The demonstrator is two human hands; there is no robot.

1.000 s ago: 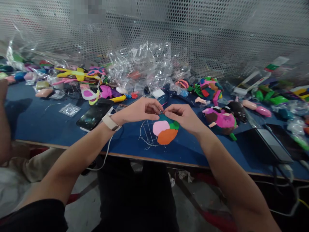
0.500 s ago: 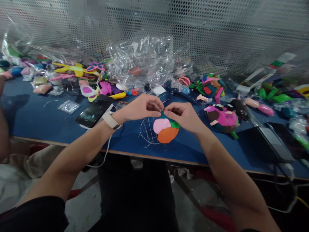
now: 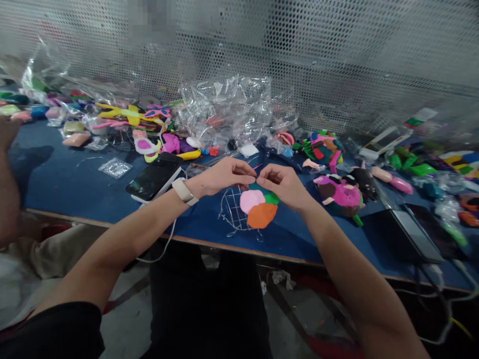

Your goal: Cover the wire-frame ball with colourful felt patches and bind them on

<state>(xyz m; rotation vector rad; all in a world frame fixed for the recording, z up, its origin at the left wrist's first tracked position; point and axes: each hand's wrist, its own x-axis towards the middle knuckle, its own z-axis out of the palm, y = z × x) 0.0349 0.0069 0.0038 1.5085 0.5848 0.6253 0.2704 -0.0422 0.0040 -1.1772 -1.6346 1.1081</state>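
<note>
A wire frame [image 3: 232, 212] rests on the blue table in front of me, its left part bare mesh. Flat clay patches cover its right part: pink [image 3: 251, 200], orange [image 3: 262, 216] and green [image 3: 272, 198]. Along the far edge lies a teal clay patch [image 3: 257, 186]. My left hand [image 3: 234, 175], with a pale band at the wrist, has thumb and fingers pinched on the teal patch. From the other side, my right hand [image 3: 282, 183] pinches the same patch. The fingertips almost meet and partly cover the teal clay.
A phone [image 3: 153, 175] lies left of my hands, a white cable hanging near it. Crumpled clear bags [image 3: 228, 109] stand behind. A magenta clay model [image 3: 339, 192] and a black device [image 3: 406, 234] sit on the right. Another person's arm [image 3: 8, 184] is at the far left.
The view has tilted slightly, so everything on the table sits a little lower. My fingers have shifted slightly along the teal clay, still pinched at the frame's far edge.
</note>
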